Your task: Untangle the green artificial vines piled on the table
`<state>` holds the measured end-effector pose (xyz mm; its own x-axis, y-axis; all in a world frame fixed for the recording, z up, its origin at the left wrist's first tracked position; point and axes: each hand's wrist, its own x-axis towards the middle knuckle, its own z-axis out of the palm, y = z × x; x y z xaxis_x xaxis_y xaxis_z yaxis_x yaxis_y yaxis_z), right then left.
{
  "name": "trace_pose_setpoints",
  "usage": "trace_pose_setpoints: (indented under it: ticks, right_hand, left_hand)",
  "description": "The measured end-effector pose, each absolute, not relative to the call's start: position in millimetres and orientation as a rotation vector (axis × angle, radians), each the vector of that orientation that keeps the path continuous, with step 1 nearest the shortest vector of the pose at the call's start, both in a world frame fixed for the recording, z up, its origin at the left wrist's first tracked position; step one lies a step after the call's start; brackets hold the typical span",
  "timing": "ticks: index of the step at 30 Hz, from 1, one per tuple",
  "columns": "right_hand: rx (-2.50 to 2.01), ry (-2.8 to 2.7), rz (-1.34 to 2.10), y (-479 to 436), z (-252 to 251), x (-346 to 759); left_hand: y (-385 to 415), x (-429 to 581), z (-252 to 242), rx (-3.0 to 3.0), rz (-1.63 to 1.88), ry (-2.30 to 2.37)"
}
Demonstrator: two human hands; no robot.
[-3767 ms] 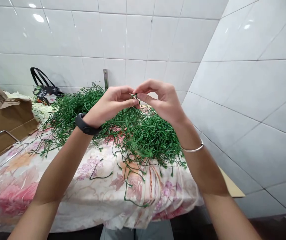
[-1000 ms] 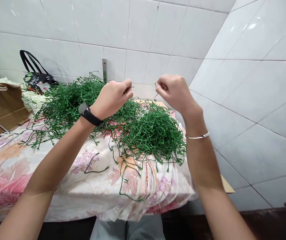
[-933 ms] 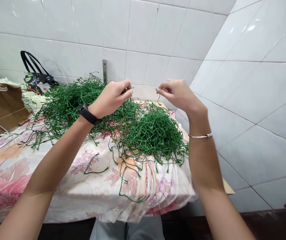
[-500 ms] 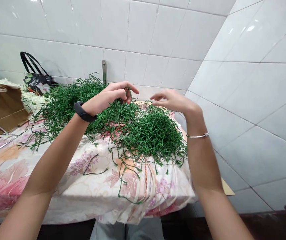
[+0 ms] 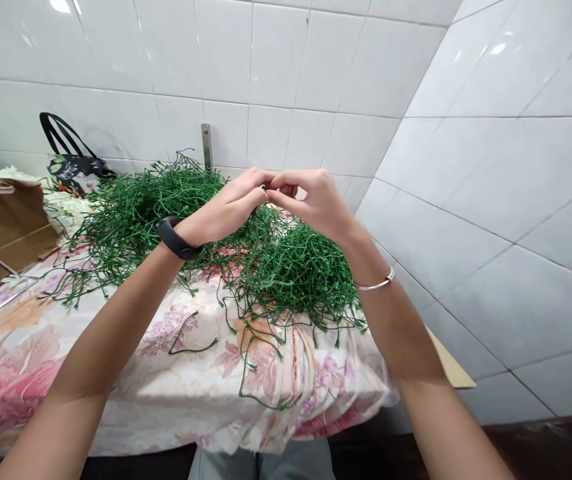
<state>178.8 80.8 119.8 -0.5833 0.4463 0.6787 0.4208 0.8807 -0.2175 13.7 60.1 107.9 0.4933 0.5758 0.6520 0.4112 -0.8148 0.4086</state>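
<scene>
My left hand (image 5: 233, 205), with a black band on its wrist, is closed around green plastic stems (image 5: 252, 223) that hang below its fingers. My right hand (image 5: 313, 197) is closed in a pinch, its fingertips meeting those of my left hand. Between them a small dark tip (image 5: 263, 187) shows; the rest is hidden by the fingers. Under my right hand lies a heap of thin green stems (image 5: 309, 270). Behind my left wrist spreads a larger, tangled pile of the same stems (image 5: 136, 200).
A flowered cloth (image 5: 166, 387) covers the table, with a loose stem (image 5: 193, 350) near the front. To the left are a cardboard box (image 5: 6, 230), pale petals (image 5: 69, 210), a bent metal wire (image 5: 1, 267) and a floral bag (image 5: 79, 173). Tiled walls (image 5: 466, 193) stand behind and right.
My right hand has moved left, from open and apart to a pinch against my left fingertips. My left fingers have closed further, and the view has shifted slightly.
</scene>
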Motion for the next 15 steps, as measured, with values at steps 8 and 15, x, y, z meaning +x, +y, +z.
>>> trace_pose_setpoints:
  ticks: [8, 15]
  right_hand:
    - [-0.613, -2.196, -0.234, 83.3, 122.4, 182.7]
    - [-0.665, -2.279, -0.048, 86.1, 121.9, 182.5]
  left_hand:
    - [68.4, 13.0, 103.3, 2.523, 1.317, 1.049]
    - [68.4, 10.8, 107.0, 2.62, 1.397, 1.149]
